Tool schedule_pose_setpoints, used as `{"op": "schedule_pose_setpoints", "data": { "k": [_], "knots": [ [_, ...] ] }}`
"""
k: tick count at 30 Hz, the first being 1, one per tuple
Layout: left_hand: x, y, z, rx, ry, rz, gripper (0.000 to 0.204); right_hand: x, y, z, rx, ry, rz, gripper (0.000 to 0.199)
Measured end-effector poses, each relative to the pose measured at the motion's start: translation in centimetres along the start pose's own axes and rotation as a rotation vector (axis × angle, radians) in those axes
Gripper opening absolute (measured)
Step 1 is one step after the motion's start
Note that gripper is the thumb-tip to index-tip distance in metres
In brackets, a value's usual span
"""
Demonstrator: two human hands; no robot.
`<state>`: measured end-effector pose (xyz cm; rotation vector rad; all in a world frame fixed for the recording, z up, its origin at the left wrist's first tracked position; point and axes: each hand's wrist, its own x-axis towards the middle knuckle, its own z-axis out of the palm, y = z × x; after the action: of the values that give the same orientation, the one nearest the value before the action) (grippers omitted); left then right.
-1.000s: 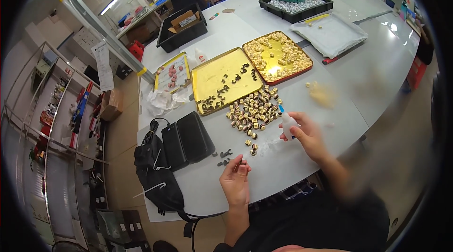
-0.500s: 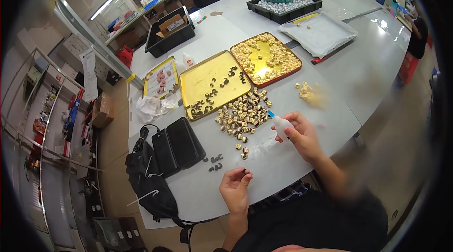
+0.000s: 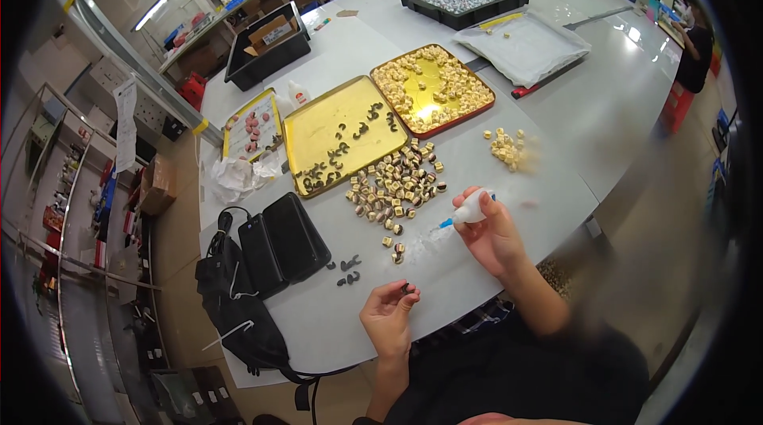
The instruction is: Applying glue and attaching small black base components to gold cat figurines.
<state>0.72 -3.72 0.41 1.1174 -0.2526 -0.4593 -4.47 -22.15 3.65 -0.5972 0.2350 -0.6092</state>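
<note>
My left hand pinches a small black curved piece between thumb and fingertips, low over the front of the table. To its right, my right hand grips a small white squeeze bottle. The bottle lies nearly sideways, its blue tip pointing left and slightly down, apart from the black piece. Beyond both hands spreads a heap of small cream-and-dark pieces, several of them strayed toward me. A few loose black curved pieces lie left of my left hand.
Behind the heap are a yellow tray with black pieces and a second tray of cream pieces. Cream pieces lie at right. A black folding case and black bag sit left. Black bins stand farther back.
My right hand has tipped the squeeze bottle over, so its blue tip swings from pointing up to pointing left and slightly down. My left hand keeps its pinch on the black piece.
</note>
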Motion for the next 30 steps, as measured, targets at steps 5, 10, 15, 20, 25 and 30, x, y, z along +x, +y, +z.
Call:
{"op": "schedule_pose_setpoints", "data": {
  "k": [5, 10, 15, 20, 25, 30],
  "knots": [
    [0.4, 0.3, 0.5, 0.042, -0.013, 0.083, 0.022, -0.4, 1.2, 0.2, 0.008, -0.006, 0.033, 0.033],
    [0.5, 0.3, 0.3, 0.169, -0.032, 0.156, 0.023, -1.2, 1.7, 0.5, -0.202, 0.023, -0.017, 0.032],
    [0.8, 0.0, -0.1, 0.193, -0.090, 0.200, 0.026, -1.4, 1.7, 0.4, -0.408, -0.073, -0.150, 0.033],
    [0.6, -0.1, 0.0, 0.214, -0.073, 0.203, 0.027, -1.5, 1.8, 0.2, -0.544, -0.141, -0.143, 0.037],
    [0.5, 0.0, 0.0, 0.217, -0.077, 0.199, 0.029, -1.6, 2.0, 0.0, -0.597, -0.145, -0.111, 0.039],
    [0.5, -0.2, -0.2, 0.212, -0.087, 0.199, 0.030, -1.6, 2.2, 0.0, -0.602, -0.128, -0.106, 0.040]
  ]
}}
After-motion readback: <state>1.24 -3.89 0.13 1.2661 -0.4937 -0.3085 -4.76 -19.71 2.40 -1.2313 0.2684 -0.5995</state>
